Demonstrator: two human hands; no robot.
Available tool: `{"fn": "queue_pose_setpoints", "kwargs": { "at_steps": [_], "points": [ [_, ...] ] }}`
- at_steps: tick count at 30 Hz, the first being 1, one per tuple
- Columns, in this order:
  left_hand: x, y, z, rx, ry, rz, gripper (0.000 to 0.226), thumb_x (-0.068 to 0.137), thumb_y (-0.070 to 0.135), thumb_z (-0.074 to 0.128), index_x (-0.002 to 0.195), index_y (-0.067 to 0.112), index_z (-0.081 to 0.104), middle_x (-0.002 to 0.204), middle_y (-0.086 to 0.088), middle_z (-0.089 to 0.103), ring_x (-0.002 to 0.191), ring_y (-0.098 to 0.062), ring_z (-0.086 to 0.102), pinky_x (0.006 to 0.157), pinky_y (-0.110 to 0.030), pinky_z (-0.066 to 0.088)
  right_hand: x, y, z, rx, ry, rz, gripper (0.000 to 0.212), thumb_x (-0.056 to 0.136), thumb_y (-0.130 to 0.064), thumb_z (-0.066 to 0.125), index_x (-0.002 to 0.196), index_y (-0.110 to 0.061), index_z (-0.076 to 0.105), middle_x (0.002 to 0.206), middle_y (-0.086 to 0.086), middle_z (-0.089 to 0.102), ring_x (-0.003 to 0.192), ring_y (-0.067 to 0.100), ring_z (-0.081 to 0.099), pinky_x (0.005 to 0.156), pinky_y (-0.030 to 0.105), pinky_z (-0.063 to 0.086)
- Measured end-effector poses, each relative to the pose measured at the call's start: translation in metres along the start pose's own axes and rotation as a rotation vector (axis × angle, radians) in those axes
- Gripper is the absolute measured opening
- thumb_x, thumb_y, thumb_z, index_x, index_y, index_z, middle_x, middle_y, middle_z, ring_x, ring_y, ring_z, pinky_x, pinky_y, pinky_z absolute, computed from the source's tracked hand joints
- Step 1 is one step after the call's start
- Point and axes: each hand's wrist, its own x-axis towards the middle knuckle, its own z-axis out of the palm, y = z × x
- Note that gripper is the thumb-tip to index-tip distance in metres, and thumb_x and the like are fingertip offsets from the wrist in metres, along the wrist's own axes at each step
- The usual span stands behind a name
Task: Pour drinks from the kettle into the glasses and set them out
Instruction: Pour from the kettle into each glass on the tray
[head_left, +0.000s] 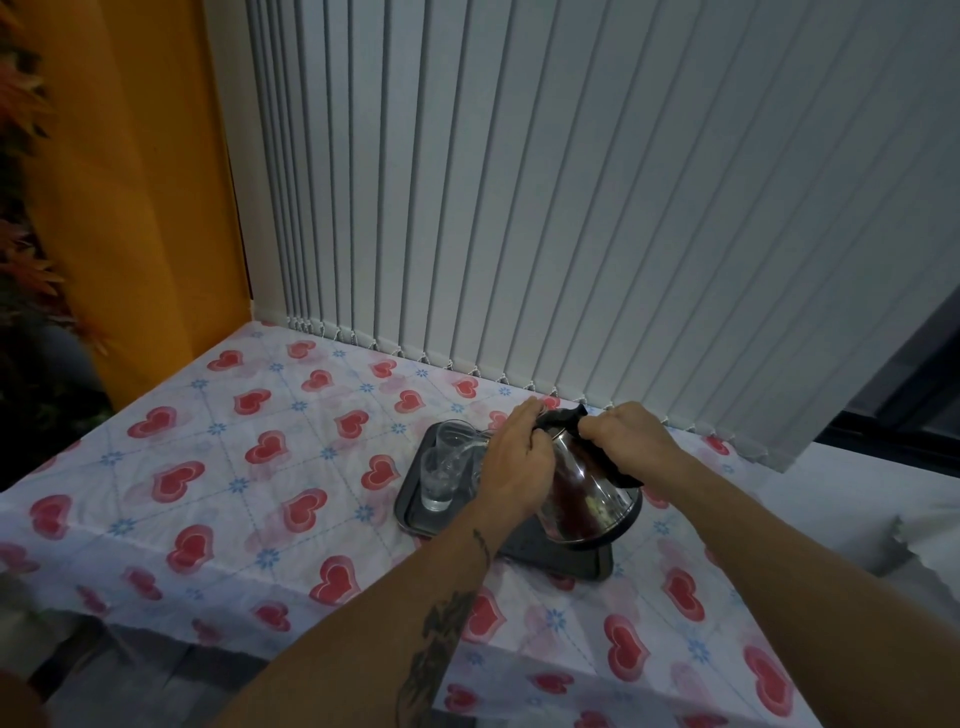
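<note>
Gripping the tilted kettle (587, 493) over the tray (550, 564): both hands' fingers (592, 428) clamped.

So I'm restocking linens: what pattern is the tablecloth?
Red hearts and small blue flowers on white tablecloth, head view.

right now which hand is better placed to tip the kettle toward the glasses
Right. The right hand grips the black handle of the kettle, so it controls the tilt. The left hand rests on the kettle's top, between it and the glasses on the tray, better suited to steadying.
</note>
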Motion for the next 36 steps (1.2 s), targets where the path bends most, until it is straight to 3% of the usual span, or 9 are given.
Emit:
{"fn": "queue_pose_setpoints", "kwargs": {
  "at_steps": [5,12,29,36],
  "points": [
    [-0.0022,0.0018,0.0008,0.005,-0.009,-0.004,0.05,0.094,0.019,0.033,0.143,0.021,0.043,0.149,-0.001,0.044,0.136,-0.019,0.038,0.115,-0.043,0.029,-0.0002,0.0077,-0.0005,0.098,-0.015,0.028,0.021,0.081,-0.028,0.06,0.063,-0.016,0.059,0.063,0.0,0.055,0.057,0.015,0.049,0.057,0.029,0.042],
    [-0.0028,0.002,0.0013,0.006,-0.008,-0.001,0.051,0.093,0.02,0.033,0.143,0.021,0.043,0.147,-0.001,0.046,0.135,-0.02,0.04,0.114,-0.045,0.031,-0.0034,0.0015,-0.0006,0.078,0.024,0.05,0.03,0.08,-0.025,0.065,0.056,-0.009,0.055,0.055,0.002,0.054,0.051,0.017,0.049,0.054,0.033,0.036],
    [-0.0049,0.0057,-0.0006,-0.048,0.011,-0.013,0.048,0.095,0.014,0.035,0.141,0.02,0.045,0.148,0.001,0.044,0.135,-0.016,0.039,0.116,-0.037,0.028,-0.0077,0.0097,0.0015,0.174,-0.014,0.015,0.021,0.08,-0.027,0.058,0.062,-0.017,0.057,0.061,0.0,0.053,0.056,0.016,0.047,0.057,0.03,0.041],
    [-0.0035,0.005,-0.0004,-0.051,0.007,-0.02,0.047,0.095,0.014,0.035,0.141,0.021,0.045,0.148,0.001,0.044,0.135,-0.016,0.038,0.116,-0.038,0.028,-0.0057,0.0056,0.0044,0.076,-0.003,0.014,0.029,0.084,-0.023,0.061,0.06,-0.007,0.057,0.056,0.001,0.051,0.049,0.012,0.046,0.053,0.029,0.035]
  ]
}}
